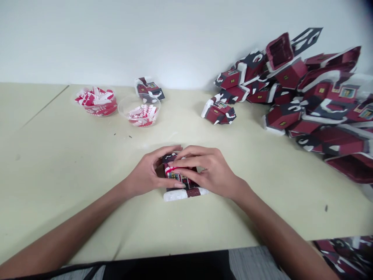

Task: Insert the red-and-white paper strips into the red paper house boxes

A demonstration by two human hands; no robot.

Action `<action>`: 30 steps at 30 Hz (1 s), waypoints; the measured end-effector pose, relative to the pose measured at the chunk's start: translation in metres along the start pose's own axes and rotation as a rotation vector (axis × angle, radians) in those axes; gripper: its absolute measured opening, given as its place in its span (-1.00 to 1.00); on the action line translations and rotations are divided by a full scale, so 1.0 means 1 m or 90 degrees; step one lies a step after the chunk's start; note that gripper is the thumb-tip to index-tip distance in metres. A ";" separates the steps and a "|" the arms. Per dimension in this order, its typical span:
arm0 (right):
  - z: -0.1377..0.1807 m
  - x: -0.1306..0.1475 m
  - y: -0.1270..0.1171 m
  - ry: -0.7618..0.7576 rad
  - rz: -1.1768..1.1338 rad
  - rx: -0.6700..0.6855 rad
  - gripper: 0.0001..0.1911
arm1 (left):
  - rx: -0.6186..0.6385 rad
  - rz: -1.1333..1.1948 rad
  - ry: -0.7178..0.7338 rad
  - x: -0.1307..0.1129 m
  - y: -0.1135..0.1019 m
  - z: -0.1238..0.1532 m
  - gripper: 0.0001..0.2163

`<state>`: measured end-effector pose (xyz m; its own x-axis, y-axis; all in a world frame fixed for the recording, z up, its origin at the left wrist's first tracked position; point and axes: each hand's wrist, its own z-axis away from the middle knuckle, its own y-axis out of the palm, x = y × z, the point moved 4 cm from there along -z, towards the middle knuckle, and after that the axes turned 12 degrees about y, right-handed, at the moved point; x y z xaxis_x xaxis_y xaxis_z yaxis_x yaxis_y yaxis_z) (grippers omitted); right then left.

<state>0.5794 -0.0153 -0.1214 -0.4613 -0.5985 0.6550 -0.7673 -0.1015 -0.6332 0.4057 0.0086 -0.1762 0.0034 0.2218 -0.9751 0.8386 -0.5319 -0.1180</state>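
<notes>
A small dark-red model house [186,179] with painted windows and a white snowy base edge lies on the table in front of me. My left hand [151,171] is closed around its left side, thumb along the near side and fingers at the far side. Over its top, my right hand [208,169] pinches a small red-and-white piece [171,169] lying against the house wall above the windows. My fingers cover much of the house and part of that piece.
Two clear plastic cups, a fuller left cup [100,109] and a right cup [140,116], hold red-and-white pieces. One house [149,90] stands behind them, another house [220,111] right of centre. A large pile of houses [309,101] fills the right side; more houses [346,252] show below the table edge.
</notes>
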 end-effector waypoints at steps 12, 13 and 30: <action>0.003 -0.004 0.001 0.002 -0.061 -0.048 -0.87 | -0.010 0.003 -0.039 -0.003 0.001 0.000 -0.17; 0.002 -0.004 0.001 -0.002 -0.072 -0.047 -0.86 | -0.011 0.005 -0.044 -0.003 0.001 0.000 -0.17; 0.000 0.003 -0.009 -0.056 -0.019 0.102 -0.72 | -0.023 0.043 -0.038 0.005 0.001 0.001 -0.25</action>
<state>0.5852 -0.0163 -0.1138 -0.3932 -0.6596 0.6406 -0.6958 -0.2419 -0.6762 0.4064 0.0081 -0.1810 0.0293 0.1362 -0.9902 0.8564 -0.5144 -0.0454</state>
